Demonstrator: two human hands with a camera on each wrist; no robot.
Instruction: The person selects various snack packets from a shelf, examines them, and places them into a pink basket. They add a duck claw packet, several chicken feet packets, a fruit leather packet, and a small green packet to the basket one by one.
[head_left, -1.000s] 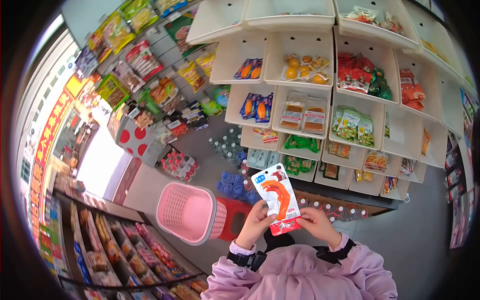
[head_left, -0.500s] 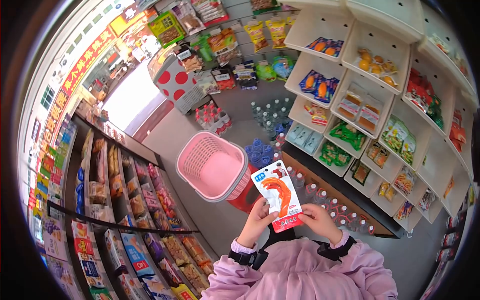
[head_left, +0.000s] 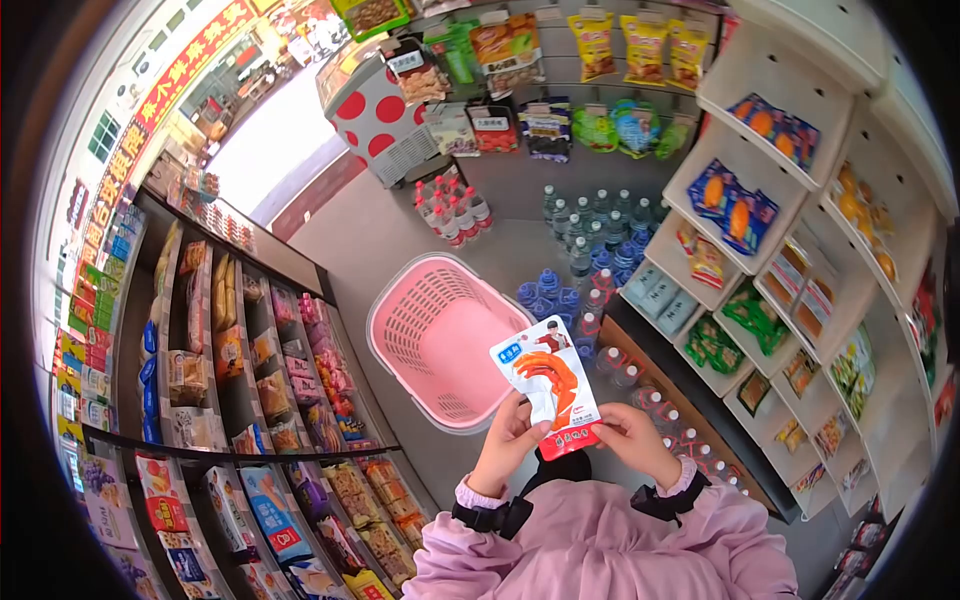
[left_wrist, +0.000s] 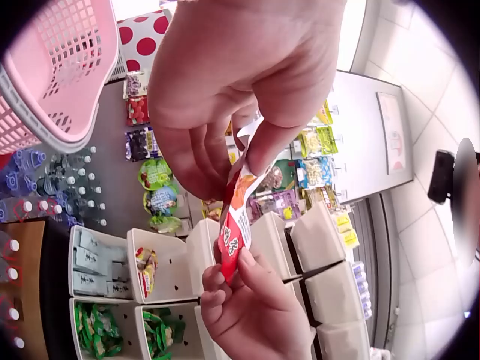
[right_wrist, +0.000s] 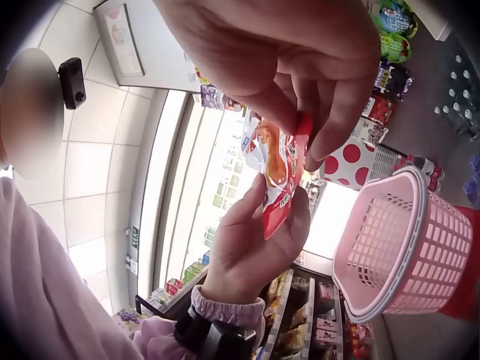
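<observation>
Upright and tilted slightly, a white-and-red snack packet is between your hands, toward five o'clock from the centre of the head view. Your left hand pinches its edge at the packet's eight o'clock, thumb on the printed front; your right hand pinches its lower corner at four o'clock. From the packet, a pink basket stands at ten o'clock, blue-capped bottles at twelve, white tiered bins at two, and snack shelves at nine.
</observation>
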